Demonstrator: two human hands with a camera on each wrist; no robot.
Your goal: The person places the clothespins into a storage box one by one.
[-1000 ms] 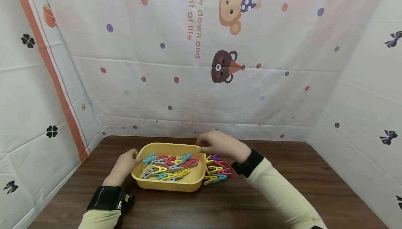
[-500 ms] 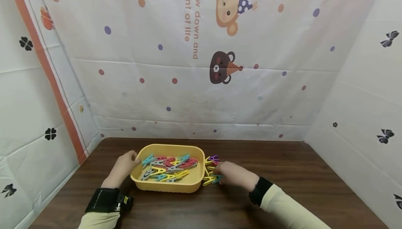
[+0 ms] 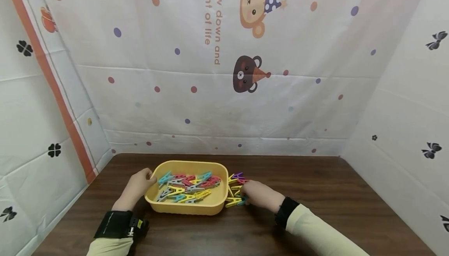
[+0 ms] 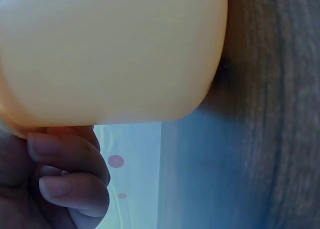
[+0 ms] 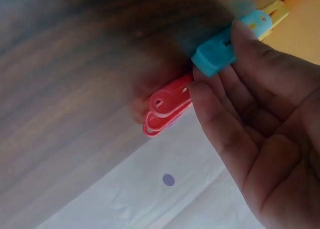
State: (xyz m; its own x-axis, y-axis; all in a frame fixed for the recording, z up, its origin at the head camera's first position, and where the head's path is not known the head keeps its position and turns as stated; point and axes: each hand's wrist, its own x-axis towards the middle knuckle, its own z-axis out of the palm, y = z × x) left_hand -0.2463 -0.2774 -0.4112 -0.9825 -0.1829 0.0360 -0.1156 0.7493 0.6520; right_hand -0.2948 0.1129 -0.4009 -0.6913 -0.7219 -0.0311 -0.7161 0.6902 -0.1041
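Observation:
A yellow plastic tray (image 3: 187, 208) holds several clothespins (image 3: 189, 188) in blue, red, yellow and grey. At the tray's left end my left hand (image 3: 137, 186) grips the rim; in the left wrist view its curled fingers (image 4: 75, 154) lie against the tray wall (image 4: 115, 59). My right hand (image 3: 261, 195) is low over a small pile of clothespins just right of the tray. In the right wrist view, a blue clothespin (image 5: 215, 54) sits between its thumb and fingers. Beside the fingertips are red clothespins (image 5: 167, 104), and a yellow clothespin (image 5: 276, 11) shows behind the blue one.
The tray stands on a dark brown wooden table (image 3: 196, 236). Yellow clothespins (image 3: 233, 202) and a purple clothespin (image 3: 238, 175) lie close to the tray's right wall. A patterned white cloth (image 3: 158, 108) hangs behind the table and along both sides.
My right hand has moved from above the tray's right rim down to the clothespins beside it, and has stayed there since half a second ago. The left hand keeps its place on the rim.

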